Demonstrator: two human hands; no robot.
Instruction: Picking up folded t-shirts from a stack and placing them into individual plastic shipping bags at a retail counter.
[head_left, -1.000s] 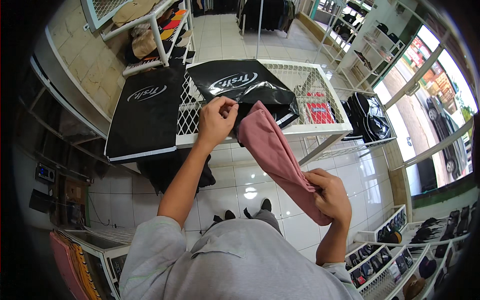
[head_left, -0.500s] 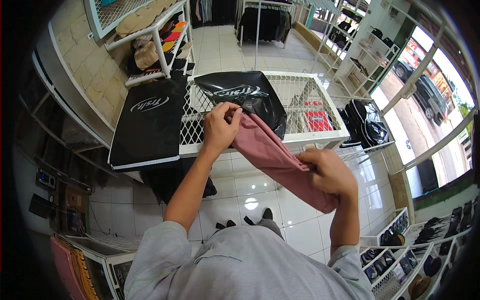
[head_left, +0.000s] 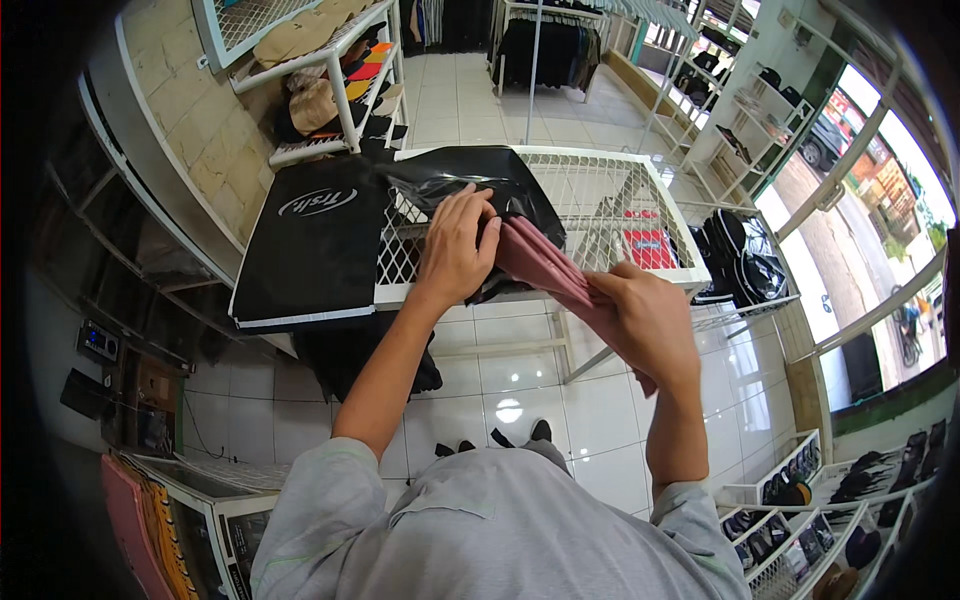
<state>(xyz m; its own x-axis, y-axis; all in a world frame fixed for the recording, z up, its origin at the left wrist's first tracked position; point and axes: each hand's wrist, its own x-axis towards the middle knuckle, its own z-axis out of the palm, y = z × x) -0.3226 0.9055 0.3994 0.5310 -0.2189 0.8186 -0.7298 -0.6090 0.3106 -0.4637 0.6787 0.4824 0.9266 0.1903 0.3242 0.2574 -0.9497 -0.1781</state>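
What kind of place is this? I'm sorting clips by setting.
Most likely a small clothing shop. A rack of dark garments stands at the back, caps fill a white shelf, and both hands hold a folded pink cloth over a white wire table.

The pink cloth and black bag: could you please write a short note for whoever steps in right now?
Left hand: grips the upper end of the folded pink cloth at the mouth of the glossy black bag.
Right hand: grips the cloth's lower end.
The bag lies on the white wire table.
Done: the cloth is folded.
Left: it is not yet inside the bag.
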